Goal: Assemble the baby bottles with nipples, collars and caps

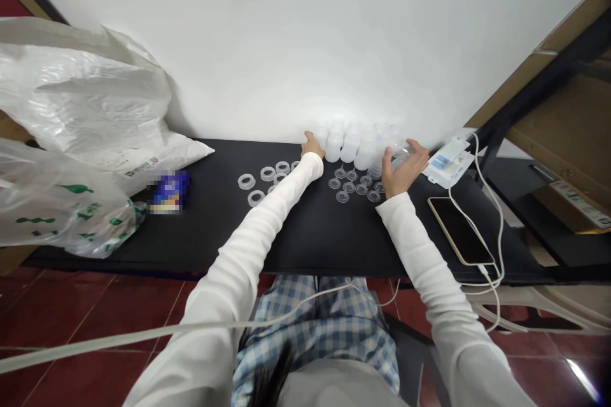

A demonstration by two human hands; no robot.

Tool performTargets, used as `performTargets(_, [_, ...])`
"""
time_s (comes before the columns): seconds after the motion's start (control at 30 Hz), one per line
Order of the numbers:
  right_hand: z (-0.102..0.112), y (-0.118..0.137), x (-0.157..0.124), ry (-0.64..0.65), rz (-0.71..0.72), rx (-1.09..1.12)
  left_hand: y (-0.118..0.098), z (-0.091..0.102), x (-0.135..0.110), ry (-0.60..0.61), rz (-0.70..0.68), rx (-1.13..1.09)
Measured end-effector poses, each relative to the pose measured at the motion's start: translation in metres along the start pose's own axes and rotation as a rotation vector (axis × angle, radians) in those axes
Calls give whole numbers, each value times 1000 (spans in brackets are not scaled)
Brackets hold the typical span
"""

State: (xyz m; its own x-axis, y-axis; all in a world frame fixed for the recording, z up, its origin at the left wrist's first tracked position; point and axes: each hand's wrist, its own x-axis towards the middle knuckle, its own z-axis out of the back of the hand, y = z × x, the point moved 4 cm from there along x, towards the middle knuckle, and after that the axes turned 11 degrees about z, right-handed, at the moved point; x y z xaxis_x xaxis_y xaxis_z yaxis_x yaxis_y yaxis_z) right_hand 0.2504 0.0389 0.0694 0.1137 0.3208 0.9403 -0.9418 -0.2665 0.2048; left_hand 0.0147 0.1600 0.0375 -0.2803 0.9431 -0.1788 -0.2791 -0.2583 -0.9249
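My left hand (312,145) rests on the black tabletop (305,235) at the left end of a row of translucent plastic cups (348,145), its fingers apart and touching no cup that I can see. My right hand (403,165) curls around a clear plastic cup (397,151) at the row's right end. Below the row lies a cluster of clear plastic rings (353,186). A second group of rings (267,178) sits left of my left forearm, which hides part of it.
White plastic bags (81,102) heap at the table's left, beside a small blue packet (169,192). On the right are a white blister-packed item (449,162) and a phone (458,230) with a white cable. A white wall backs the table; red floor tiles lie below.
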Motion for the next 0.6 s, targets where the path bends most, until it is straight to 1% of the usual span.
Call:
performTargets(0.03, [0, -1, 0, 2, -12, 2, -1, -3, -1, 0, -2, -60])
performTargets(0.1, [-1, -3, 0, 15, -41, 14, -3, -9, -5, -6, -6, -95])
performTargets(0.2, [-2, -6, 0, 33, -71, 24, -7, -16, -12, -23, -22, -4])
performTargets(0.3, [-2, -7, 0, 9, -74, 15, -11, -18, -18, -7, -44, 59])
performTargets(0.4, [-3, -6, 0, 0, -56, 23, -13, -16, -23, 48, -43, 54])
performTargets(0.5, [-6, 2, -1, 51, -23, 60, -12, -9, -34, 60, -51, 32])
performTargets(0.57, [-9, 12, -3, 112, 8, 118, -12, -2, -50, 42, -136, -29])
performTargets(0.6, [-10, 19, -5, 140, 20, 161, -12, 2, -61, 52, -210, -80])
